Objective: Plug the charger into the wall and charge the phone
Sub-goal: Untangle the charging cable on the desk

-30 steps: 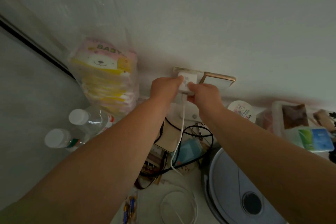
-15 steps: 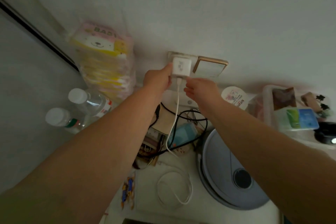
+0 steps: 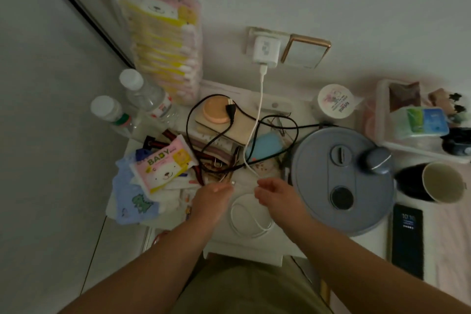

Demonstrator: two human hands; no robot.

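The white charger [image 3: 265,51] sits plugged into the wall socket [image 3: 251,33]. Its white cable [image 3: 260,99] hangs down onto the cluttered bedside table [image 3: 244,247] and coils in a loop between my wrists. My left hand [image 3: 211,199] pinches the cable close to its free plug end [image 3: 233,182]. My right hand [image 3: 276,196] pinches the same cable a little further along. The dark phone [image 3: 407,239], its screen lit, lies flat on the pink surface at the right, apart from both hands.
A round blue-grey appliance [image 3: 341,181] stands right of my hands, with a mug [image 3: 443,182] beyond it. A loose black cord [image 3: 229,120], tissue packs [image 3: 163,163], two water bottles [image 3: 145,94] and a tray [image 3: 382,109] crowd the table.
Both hands have left the charger, which stays in the socket, and dropped to the table onto the cable. The view has tilted down, bringing the phone into sight.
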